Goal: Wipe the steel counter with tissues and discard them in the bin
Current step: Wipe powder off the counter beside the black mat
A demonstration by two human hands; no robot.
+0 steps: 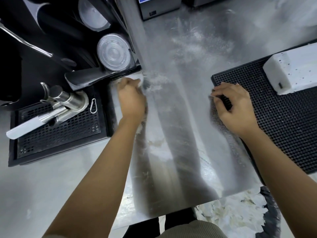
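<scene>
Left hand (131,98) clutches a wadded tissue (137,77) on the steel desk (180,121), scrubbing tight beside the black machine (96,78). Right hand (235,107) pinches the rubber mat (283,121) by its edge, likely holding it clear. Bin (271,208) waits below, near the desk's front edge.

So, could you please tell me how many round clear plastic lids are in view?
2: one lid upper left, beside the steel counter; another lid beyond it, near the top edge. More may be stacked beneath.
</scene>
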